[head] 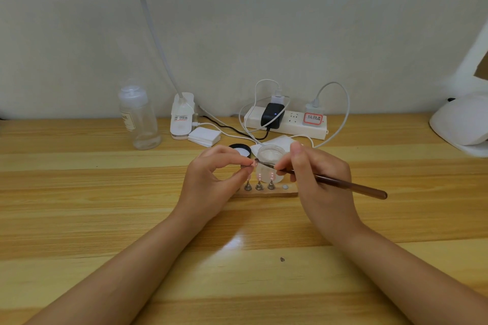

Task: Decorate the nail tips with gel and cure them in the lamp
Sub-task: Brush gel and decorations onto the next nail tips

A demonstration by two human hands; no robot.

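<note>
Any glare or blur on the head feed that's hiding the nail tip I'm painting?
Head view: one bright glare patch on the table nearer the camera than the hands, clear of the work. The nail tip pinched in the left hand is small and soft, detail unreadable. The brush in the right hand is sharp enough. Wide-angle bending shows at the edges.

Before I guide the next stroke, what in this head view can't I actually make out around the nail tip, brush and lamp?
- Nail tip pinched by the left hand: too small to read any gel pattern.
- Brush bristles: tiny, blurred against the clear jar.
- Wooden holder: left end hidden behind the left hand.
- White lamp: cut off by the right edge.
- Jar contents: level unclear.
- Right hand fingers hide the brush ferrule.
</note>
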